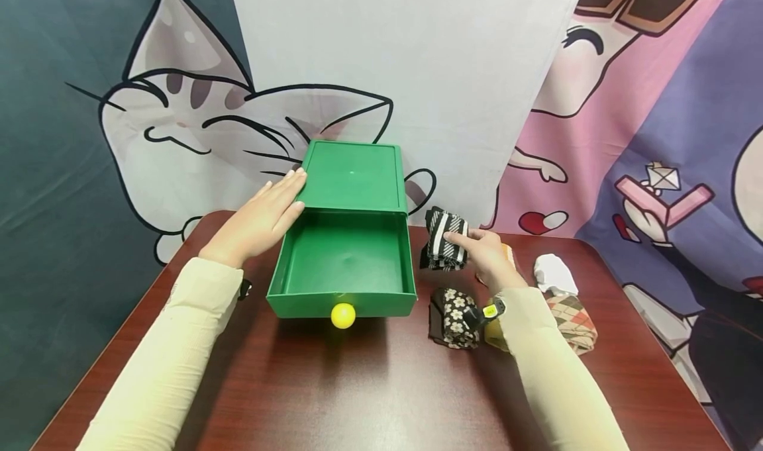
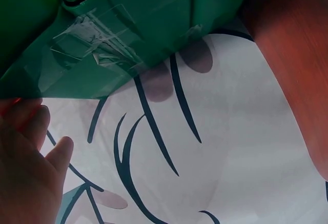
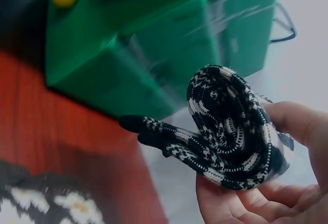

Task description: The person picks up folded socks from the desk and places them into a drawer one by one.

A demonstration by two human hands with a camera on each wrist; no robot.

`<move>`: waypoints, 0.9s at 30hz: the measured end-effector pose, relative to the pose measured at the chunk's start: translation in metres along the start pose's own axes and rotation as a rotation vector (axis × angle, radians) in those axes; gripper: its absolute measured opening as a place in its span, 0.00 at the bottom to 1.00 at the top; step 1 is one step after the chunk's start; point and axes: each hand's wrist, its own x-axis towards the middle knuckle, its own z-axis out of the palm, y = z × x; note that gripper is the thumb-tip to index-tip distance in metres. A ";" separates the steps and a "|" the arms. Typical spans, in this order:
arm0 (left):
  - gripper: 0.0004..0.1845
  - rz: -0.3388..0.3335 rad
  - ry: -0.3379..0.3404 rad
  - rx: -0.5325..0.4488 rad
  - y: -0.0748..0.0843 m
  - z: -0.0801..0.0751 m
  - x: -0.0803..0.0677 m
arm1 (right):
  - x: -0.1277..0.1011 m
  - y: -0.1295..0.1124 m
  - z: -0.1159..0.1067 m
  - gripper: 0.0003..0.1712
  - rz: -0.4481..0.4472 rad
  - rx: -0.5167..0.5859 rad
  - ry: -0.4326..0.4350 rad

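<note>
A green drawer box [image 1: 356,176] stands at the table's far side, its drawer [image 1: 342,306] pulled out toward me and bare inside, with a yellow ball knob [image 1: 342,315] on the front. My left hand [image 1: 262,219] rests straight-fingered against the box's upper left edge; in the left wrist view its fingers [image 2: 36,126] lie at the green side. To the right of the drawer, my right hand [image 1: 487,255] grips a rolled pair of black-and-white patterned socks [image 1: 445,239] between thumb and fingers. The right wrist view shows the roll [image 3: 230,131] end-on, two dark tips sticking out.
Black floral socks [image 1: 459,318] lie right of the drawer front. Farther right are a white bundle [image 1: 554,274] and an argyle-patterned roll [image 1: 573,322]; a yellow bundle [image 1: 496,332] is partly under my right forearm. A printed cloth [image 1: 411,53] hangs behind the table [image 1: 334,398].
</note>
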 end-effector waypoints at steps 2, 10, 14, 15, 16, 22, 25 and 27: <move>0.32 -0.004 -0.001 0.000 0.000 0.000 0.000 | -0.006 -0.007 -0.001 0.24 0.014 0.055 -0.026; 0.32 -0.007 0.000 -0.008 0.002 -0.002 -0.002 | -0.033 -0.032 -0.004 0.20 -0.044 0.209 -0.082; 0.32 -0.003 0.005 -0.010 0.001 -0.001 -0.001 | -0.045 -0.041 -0.005 0.19 -0.084 0.325 -0.098; 0.31 -0.002 0.007 -0.009 0.001 0.000 -0.001 | -0.049 -0.043 -0.005 0.18 -0.097 0.344 -0.095; 0.31 0.000 0.008 -0.010 0.001 0.000 -0.001 | -0.052 -0.046 -0.005 0.18 -0.113 0.366 -0.098; 0.31 0.001 0.003 0.003 0.001 -0.001 -0.001 | -0.070 -0.062 -0.009 0.10 -0.213 0.478 -0.123; 0.31 0.000 -0.002 0.002 0.002 -0.001 -0.001 | -0.079 -0.069 -0.010 0.08 -0.255 0.535 -0.137; 0.31 0.000 -0.003 0.001 0.002 -0.001 -0.001 | -0.084 -0.074 -0.009 0.08 -0.279 0.550 -0.140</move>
